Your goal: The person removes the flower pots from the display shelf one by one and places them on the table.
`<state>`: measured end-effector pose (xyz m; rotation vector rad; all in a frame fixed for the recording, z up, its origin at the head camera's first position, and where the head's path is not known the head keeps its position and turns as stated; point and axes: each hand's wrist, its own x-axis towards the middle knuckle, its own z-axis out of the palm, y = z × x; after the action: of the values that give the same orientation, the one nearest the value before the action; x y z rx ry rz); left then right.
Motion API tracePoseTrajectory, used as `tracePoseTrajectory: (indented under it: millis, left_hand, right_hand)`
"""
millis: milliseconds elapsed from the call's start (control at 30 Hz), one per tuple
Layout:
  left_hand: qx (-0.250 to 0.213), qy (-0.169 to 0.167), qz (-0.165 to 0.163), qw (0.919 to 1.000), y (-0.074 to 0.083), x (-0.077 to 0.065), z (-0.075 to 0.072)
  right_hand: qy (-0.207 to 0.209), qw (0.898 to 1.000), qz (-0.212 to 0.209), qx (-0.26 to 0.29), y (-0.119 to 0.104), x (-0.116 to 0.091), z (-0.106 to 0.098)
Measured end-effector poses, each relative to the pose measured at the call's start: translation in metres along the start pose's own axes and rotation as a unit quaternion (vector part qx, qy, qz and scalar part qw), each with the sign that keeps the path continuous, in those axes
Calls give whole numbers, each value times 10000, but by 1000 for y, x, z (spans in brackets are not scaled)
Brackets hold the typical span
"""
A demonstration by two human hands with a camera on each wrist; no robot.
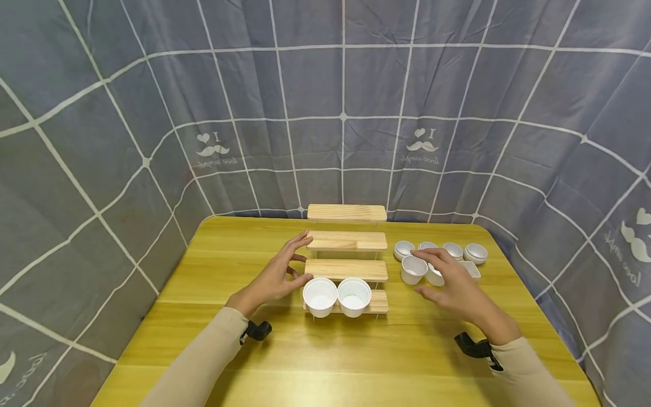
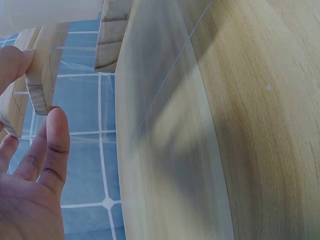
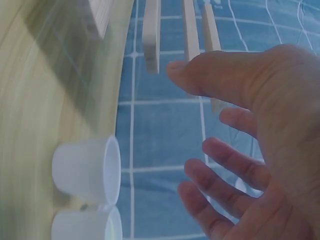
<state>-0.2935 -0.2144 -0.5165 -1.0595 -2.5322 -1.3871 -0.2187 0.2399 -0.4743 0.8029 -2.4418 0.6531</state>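
Two white cups (image 1: pixel 320 297) stand side by side on the lowest board of a stepped wooden rack (image 1: pixel 346 270). My left hand (image 1: pixel 280 273) is spread at the rack's left end. In the left wrist view its thumb and a fingertip lie at the end of the second-lowest board (image 2: pixel 39 82). My right hand (image 1: pixel 452 285) hovers at the group of white cups on the right, fingers apart and nothing between them. Beneath it, in the right wrist view, a white cup (image 3: pixel 82 167) stands upright on the table. In the head view it partly hides other cups.
Several round white containers (image 1: pixel 476 252) form a row behind the right-hand cups, with a flat white piece (image 1: pixel 470 269) beside them. The rack's top board (image 1: pixel 347 212) is near the far table edge. A grey gridded curtain (image 1: pixel 315 141) surrounds the wooden table (image 1: pixel 325 362).
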Motion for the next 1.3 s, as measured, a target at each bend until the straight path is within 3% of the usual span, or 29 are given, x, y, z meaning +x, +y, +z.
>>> tracePoseTrajectory:
  millis: [567, 1000, 1300]
  left_hand:
    - [62, -9, -37, 10000, 0, -1, -1]
    - [-12, -10, -75, 10000, -2, -2, 0]
    - [7, -20, -51, 10000, 2, 0, -1]
  right_hand:
    - [-1104, 9929, 84, 444, -35, 15, 24]
    - [-1486, 9848, 22, 895, -61, 25, 43]
    - [-1382, 9881, -240, 633, -71, 31, 58]
